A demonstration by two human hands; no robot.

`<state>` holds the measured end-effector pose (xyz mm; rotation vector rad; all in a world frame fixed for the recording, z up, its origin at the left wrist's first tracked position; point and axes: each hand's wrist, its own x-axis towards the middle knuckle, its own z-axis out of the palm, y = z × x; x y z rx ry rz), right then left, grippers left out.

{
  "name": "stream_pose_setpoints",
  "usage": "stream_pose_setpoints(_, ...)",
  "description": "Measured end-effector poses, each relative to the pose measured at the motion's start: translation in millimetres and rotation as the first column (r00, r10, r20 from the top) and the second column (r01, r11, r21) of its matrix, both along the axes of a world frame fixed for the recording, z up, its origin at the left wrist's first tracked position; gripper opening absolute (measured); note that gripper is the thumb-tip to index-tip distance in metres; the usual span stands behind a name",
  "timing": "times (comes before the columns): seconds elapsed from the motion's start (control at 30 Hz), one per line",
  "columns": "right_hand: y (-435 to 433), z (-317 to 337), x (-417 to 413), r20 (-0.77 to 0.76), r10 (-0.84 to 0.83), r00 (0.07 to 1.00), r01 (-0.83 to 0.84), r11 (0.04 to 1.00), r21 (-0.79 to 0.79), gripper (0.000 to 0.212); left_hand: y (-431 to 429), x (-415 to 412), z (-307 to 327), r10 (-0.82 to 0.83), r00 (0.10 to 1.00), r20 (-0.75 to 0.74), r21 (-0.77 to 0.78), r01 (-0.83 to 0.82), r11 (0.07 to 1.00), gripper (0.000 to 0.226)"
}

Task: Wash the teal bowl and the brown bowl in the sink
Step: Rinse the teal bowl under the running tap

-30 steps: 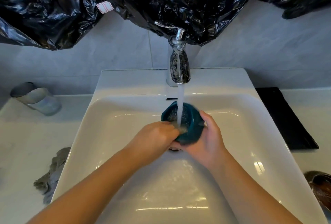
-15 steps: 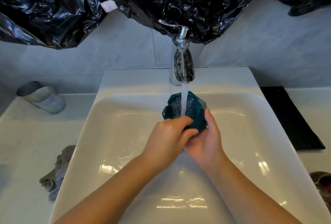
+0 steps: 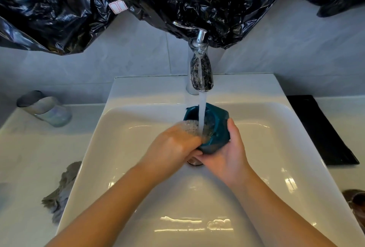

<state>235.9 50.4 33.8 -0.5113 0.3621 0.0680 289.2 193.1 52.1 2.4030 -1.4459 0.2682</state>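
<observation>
Right hand [image 3: 225,160] grips the teal bowl [image 3: 215,128] from below, left hand [image 3: 173,146] rubs inside it, fingers curled on its rim, under the tap [image 3: 201,73] mid-sink [image 3: 296,148]. Brown bowl [image 3: 355,201] sits on the worktop [image 3: 23,158] around 4 o'clock.

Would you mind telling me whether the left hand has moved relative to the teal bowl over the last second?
Yes. The left hand now reaches its fingers into the teal bowl under the chrome tap's stream; earlier it sat at the near rim.
</observation>
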Motion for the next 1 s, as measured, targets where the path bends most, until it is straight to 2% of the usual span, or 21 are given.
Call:
stream_pose_setpoints(0.07,1,0,1,-0.006,0.015,1.0,-0.015,1.0,0.011,0.063,1,0,-2,0.034,0.999,-0.029,-0.02,-0.034,0.999,0.031)
stream_pose_setpoints(0.13,3,0,-1,0.01,0.005,1.0,-0.006,0.999,0.046,0.07,-9,-14,-1,0.109,0.982,-0.154,-0.104,-0.126,0.987,0.025)
stream_pose_setpoints(0.23,4,-1,-3,0.033,0.007,0.999,-0.009,0.998,0.069,0.069,-19,-31,2,0.21,0.937,-0.281,-0.194,-0.269,0.943,0.027)
stream_pose_setpoints(0.3,3,0,-3,0.034,0.024,0.999,-0.025,0.998,0.049,0.067,-16,-28,-1,0.176,0.955,-0.24,-0.18,-0.222,0.958,0.028)
stream_pose_setpoints(0.37,2,2,-3,0.043,0.066,0.997,-0.068,0.996,0.059,0.067,-6,-15,-4,0.065,0.996,-0.062,-0.097,-0.071,0.993,0.031)
stream_pose_setpoints(0.43,3,3,-2,0.042,0.112,0.993,-0.115,0.991,0.073,0.069,4,5,-5,-0.003,0.995,0.104,0.082,-0.005,0.997,0.038)
stream_pose_setpoints(0.5,4,3,-2,0.039,0.136,0.99,-0.138,0.989,0.054,0.069,8,12,1,0.027,0.992,0.124,0.255,-0.058,0.965,0.042)
stream_pose_setpoints(0.57,5,2,-1,0.028,0.141,0.99,-0.141,0.99,0.028,0.067,6,9,3,0.053,0.996,0.076,0.315,-0.074,0.946,0.042)
stream_pose_setpoints(0.7,3,-3,-1,0.015,0.131,0.991,-0.131,0.991,0.004,0.066,-2,1,-4,0.025,0.998,0.059,0.195,-0.036,0.98,0.054)
stream_pose_setpoints(0.73,2,-3,-1,0.03,0.124,0.992,-0.124,0.992,0.017,0.067,-4,-1,-5,0.035,0.998,0.05,0.15,-0.042,0.988,0.052)
stream_pose_setpoints(0.83,1,-1,-2,0.054,0.099,0.994,-0.103,0.991,0.08,0.068,-8,-13,-11,0.078,0.996,-0.039,-0.051,-0.08,0.995,0.014)
stream_pose_setpoints(0.9,3,0,-4,0.077,0.09,0.993,-0.098,0.99,0.1,0.063,-14,-23,-10,0.142,0.977,-0.162,-0.116,-0.161,0.98,0.018)
stream_pose_setpoints(1.0,5,-2,-5,0.053,0.07,0.996,-0.073,0.995,0.067,0.054,-22,-29,-5,0.198,0.888,-0.414,-0.23,-0.313,0.921,0.016)
